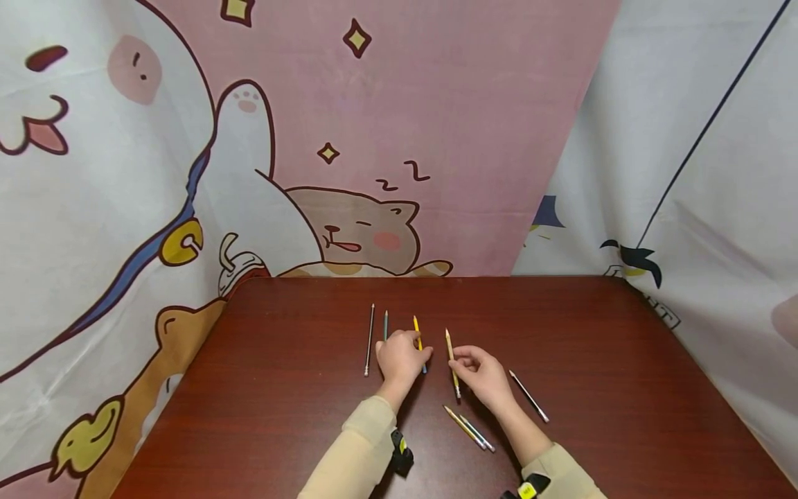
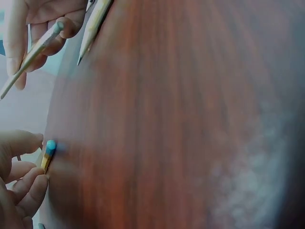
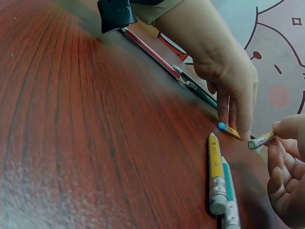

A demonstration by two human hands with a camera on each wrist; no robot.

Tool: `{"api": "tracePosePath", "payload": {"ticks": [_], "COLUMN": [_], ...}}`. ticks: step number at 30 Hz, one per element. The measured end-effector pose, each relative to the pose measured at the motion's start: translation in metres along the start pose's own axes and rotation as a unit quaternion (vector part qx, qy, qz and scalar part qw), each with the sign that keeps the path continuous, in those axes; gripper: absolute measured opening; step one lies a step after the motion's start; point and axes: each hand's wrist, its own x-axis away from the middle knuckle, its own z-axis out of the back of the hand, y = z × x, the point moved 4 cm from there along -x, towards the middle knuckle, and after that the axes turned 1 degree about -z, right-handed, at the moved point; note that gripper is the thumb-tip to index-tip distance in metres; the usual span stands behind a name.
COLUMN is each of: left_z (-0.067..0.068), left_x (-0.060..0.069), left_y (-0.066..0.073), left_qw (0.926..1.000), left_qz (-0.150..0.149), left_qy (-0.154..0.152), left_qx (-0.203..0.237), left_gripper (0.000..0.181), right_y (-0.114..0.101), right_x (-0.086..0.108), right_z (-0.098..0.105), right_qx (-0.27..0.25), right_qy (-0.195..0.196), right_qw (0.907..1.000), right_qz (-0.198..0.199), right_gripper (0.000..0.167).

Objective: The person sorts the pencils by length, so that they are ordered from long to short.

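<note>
My left hand [image 1: 402, 357] is over a yellow pencil with a blue end [image 1: 415, 324], which runs between thumb and fingers. In the right wrist view, its fingertips touch that pencil [image 3: 229, 130] low at the tabletop. My right hand [image 1: 483, 378] pinches a pale yellow pencil [image 1: 456, 384] near its middle, point away from me, eraser end towards me. The left wrist view shows this pencil [image 2: 40, 45] tilted in the right hand's fingers. Left of the left hand lie a dark pencil [image 1: 370, 339] and a teal pencil [image 1: 386, 320], partly hidden by the hand.
Nearer me lie a yellow pencil [image 1: 463, 426] and a green pencil [image 1: 479, 434], side by side and slanted. Another dark pencil [image 1: 528, 396] lies right of my right hand. The brown table [image 1: 299, 416] ends at a cartoon-printed cloth [image 1: 486, 138] behind and at the sides.
</note>
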Motion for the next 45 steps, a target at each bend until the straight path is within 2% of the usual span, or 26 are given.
{"api": "tracePosePath", "payload": {"ticks": [5,14,28,37,45], "left_z": [0.000,0.008,0.016,0.014,0.016], "left_x": [0.001,0.002,0.000,0.000,0.000], "left_y": [-0.006,-0.018,-0.025,-0.029,-0.029], "left_qw": [1.0000,0.9999,0.9998,0.9997,0.9998], "left_qz": [0.005,0.009,0.007,0.019,0.015], "left_qy": [-0.001,0.014,0.016,0.006,0.009], "left_qx": [-0.003,0.003,-0.006,-0.011,-0.010], "left_gripper": [0.025,0.020,0.018,0.019,0.017], "right_y": [0.002,0.002,-0.003,-0.003,-0.005], "right_x": [-0.002,-0.009,-0.020,-0.033,-0.042], "right_z": [-0.001,-0.006,-0.020,-0.031,-0.041], "right_qx": [0.000,0.003,0.029,0.042,0.056], "right_qy": [0.001,-0.002,0.006,0.001,0.005], "right_qw": [1.0000,0.9998,0.9986,0.9989,0.9983], "right_qz": [0.004,0.022,0.044,0.019,0.014], "right_gripper": [0.020,0.020,0.018,0.020,0.022]}}
